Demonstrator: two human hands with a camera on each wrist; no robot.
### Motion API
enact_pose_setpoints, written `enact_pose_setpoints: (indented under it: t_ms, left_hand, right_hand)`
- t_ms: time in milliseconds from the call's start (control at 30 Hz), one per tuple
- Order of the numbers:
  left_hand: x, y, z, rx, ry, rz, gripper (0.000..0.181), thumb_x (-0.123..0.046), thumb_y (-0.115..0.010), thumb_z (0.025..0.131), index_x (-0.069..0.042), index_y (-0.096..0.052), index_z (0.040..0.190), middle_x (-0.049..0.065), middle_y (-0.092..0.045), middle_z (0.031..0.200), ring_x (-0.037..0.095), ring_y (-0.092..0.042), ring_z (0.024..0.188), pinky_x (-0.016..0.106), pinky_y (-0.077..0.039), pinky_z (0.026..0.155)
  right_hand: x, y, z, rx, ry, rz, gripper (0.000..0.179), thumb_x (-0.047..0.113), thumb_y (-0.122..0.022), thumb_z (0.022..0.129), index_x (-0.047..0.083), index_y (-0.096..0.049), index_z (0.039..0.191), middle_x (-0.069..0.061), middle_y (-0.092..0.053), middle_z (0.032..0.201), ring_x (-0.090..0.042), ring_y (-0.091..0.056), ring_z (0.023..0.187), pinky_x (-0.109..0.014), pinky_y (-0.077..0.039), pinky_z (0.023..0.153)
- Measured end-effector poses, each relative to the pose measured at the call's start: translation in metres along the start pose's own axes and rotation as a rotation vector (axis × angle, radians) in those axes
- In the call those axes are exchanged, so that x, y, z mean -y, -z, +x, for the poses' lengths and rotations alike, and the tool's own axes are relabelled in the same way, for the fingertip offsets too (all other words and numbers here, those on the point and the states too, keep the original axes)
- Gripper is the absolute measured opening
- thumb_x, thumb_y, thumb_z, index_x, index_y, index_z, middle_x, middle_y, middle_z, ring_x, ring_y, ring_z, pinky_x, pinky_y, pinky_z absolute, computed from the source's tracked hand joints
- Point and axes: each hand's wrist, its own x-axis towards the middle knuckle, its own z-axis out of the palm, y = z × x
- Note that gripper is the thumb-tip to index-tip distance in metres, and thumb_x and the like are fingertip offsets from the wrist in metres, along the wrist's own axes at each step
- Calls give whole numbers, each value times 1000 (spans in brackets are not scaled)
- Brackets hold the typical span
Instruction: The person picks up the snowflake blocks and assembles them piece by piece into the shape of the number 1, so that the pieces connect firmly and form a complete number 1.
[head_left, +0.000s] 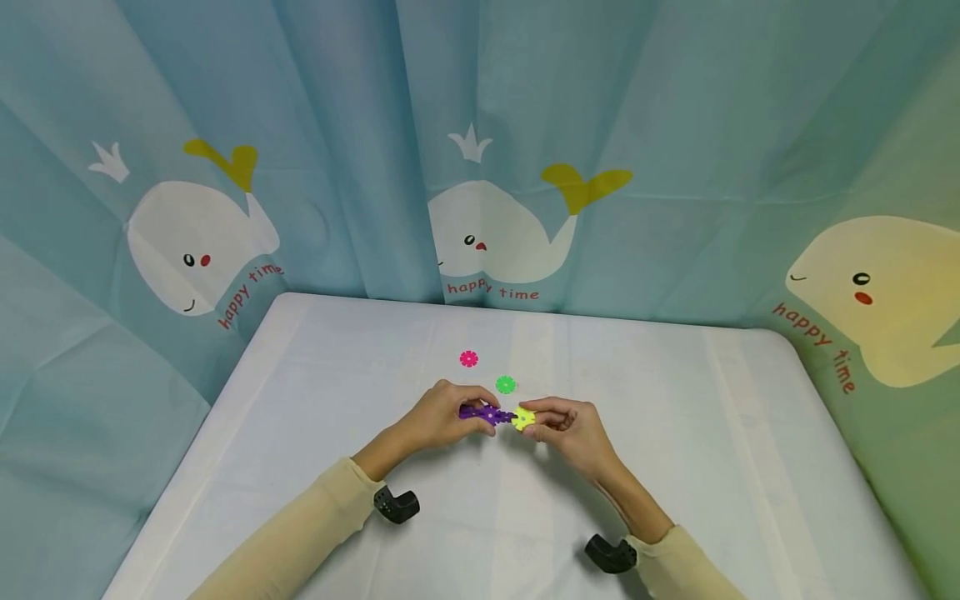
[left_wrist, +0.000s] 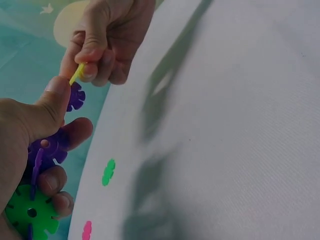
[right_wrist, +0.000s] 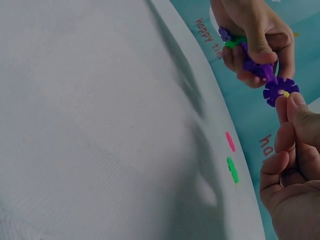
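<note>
My left hand (head_left: pixel 435 415) grips a chain of joined purple snowflake discs (head_left: pixel 491 415) above the table. Within that chain, low in the left wrist view, is a green snowflake disc (left_wrist: pixel 42 202), partly covered by the fingers. Thumb and fingers of my right hand (head_left: pixel 577 429) pinch a yellow snowflake disc (head_left: pixel 522 418). The yellow disc meets the chain's right end, at a purple disc (right_wrist: pixel 273 95) seen nearly face-on in the right wrist view. Part of the chain is hidden inside the left palm.
Beyond the hands, a loose green disc (head_left: pixel 506 384) and a pink disc (head_left: pixel 468 358) lie flat on the white-covered table (head_left: pixel 637 367). A blue curtain (head_left: pixel 345 150) with printed whales hangs behind the table. Each wrist wears a black camera (head_left: pixel 396 505).
</note>
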Motion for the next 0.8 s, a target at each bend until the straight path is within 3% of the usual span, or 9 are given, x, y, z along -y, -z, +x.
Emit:
enact_pose_setpoints:
  t_ms: [433,667,800]
  left_hand:
    - [-1,0,1,21,9,8,31,-18,-88,82,-9,-75,109,0,-75,90,4,-59,76,24,-51,68]
    - [-3,1,3,37,-6,-4,31,-23,-86,85,-9,-74,111,0,-74,90,3,-61,78,22,-51,70]
    - [-2,1,2,44,2,-12,32,-21,-86,86,-9,-73,112,0,-74,91,5,-63,79,22,-51,70]
  right_hand:
    - [0,1,-1,-1,-10,-24,30,3,-79,88,-3,-73,117,-14,-76,92,-13,-72,78,-27,-54,64]
    - [-1,7,-5,46,-4,-38,33,5,-78,91,0,-71,123,-14,-75,94,-33,-71,81,-31,-56,67]
    - [-2,12,-7,84,30,-51,42,4,-76,92,-2,-64,132,-14,-75,96,-36,-70,81,-34,-56,67]
